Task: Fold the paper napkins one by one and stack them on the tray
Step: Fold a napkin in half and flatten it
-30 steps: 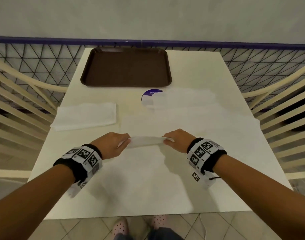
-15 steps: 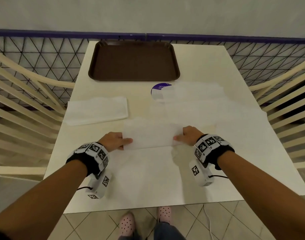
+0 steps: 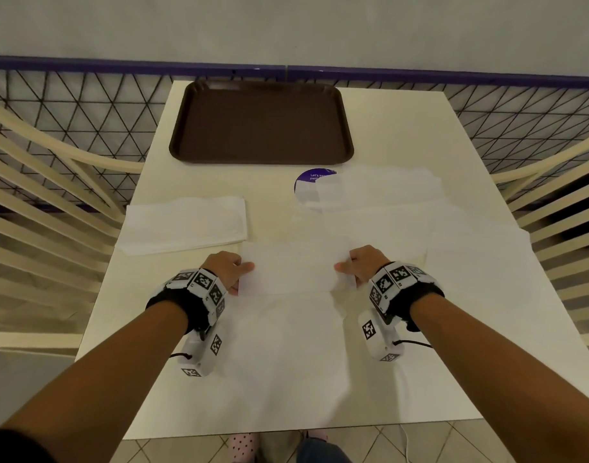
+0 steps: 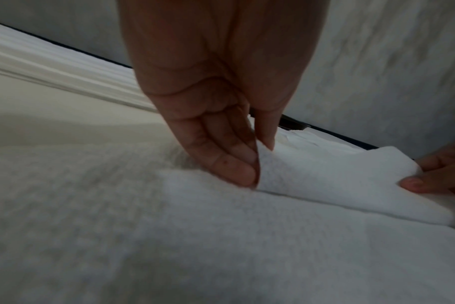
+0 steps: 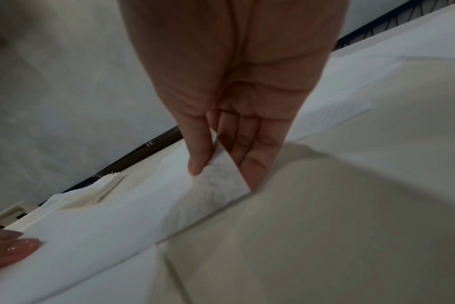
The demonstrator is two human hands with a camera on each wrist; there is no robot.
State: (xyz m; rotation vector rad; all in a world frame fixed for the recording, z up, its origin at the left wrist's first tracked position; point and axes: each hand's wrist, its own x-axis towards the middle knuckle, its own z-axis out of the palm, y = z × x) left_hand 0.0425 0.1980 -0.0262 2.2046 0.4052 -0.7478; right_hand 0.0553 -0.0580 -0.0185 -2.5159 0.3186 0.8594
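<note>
Folded flap now lies farther over than half a second ago: left hand (image 3: 231, 269) and right hand (image 3: 361, 264) pinch the napkin's (image 3: 295, 265) ends; tray (image 3: 186, 135) at 12 o'clock holds none.

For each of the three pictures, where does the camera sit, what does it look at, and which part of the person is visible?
Head: above the table, looking forward and down at the brown tray; both forearms and both hands show.
Left wrist: along the left hand to its grip on the napkin.
Right wrist: along the right hand, which pinches the other end of the napkin.
Shared: both wrist views show the same napkin and the opposite hand's fingertips at the picture edge.
</note>
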